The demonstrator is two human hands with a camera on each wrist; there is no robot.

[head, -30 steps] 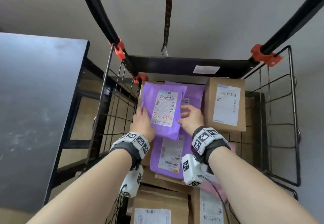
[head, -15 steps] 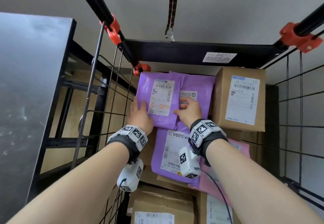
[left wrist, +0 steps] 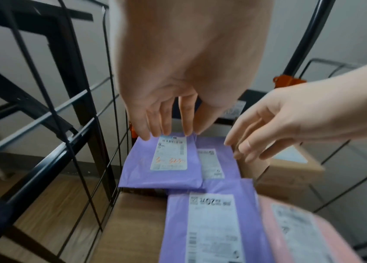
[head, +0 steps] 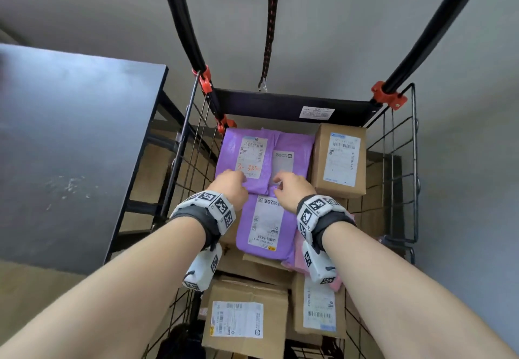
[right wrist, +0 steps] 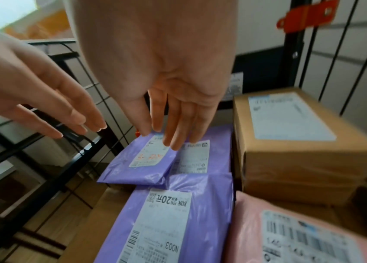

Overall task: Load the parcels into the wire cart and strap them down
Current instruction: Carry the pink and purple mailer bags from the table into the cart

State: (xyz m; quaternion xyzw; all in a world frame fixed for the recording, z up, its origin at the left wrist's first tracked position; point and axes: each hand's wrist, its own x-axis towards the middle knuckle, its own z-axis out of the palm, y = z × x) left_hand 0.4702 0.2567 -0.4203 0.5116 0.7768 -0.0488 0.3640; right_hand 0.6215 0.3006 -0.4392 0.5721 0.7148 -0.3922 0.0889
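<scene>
Purple plastic mailer (head: 247, 159), glossy and slightly wrinkled, lies flat at the far left of the wire cart (head: 404, 178), on top of the load. Its white label bears a barcode and red handwriting, "3-" then digits too blurred to read. It overlaps a second purple mailer (head: 292, 153) to its right. A third purple mailer (head: 266, 226) lies nearer, label printed "20" with characters beside it; "N003" reads in the right wrist view.

A pink mailer (right wrist: 290, 231) sits near right, touching the third purple one. A brown box (head: 341, 159) stands far right, just beside the second mailer, with a white label whose print is illegible. Two more brown boxes (head: 244, 319) lie nearest, both labelled.

Left hand (head: 229, 187) hangs above the first mailer, fingers (left wrist: 166, 122) straight and spread, holding nothing. Right hand (head: 292, 190) hangs above the second mailer, fingers (right wrist: 178, 124) likewise loose and empty.

A dark strap (head: 269, 27) with a metal hook hangs over the far rail. Dark bench (head: 70, 139) stands left of the cart.
</scene>
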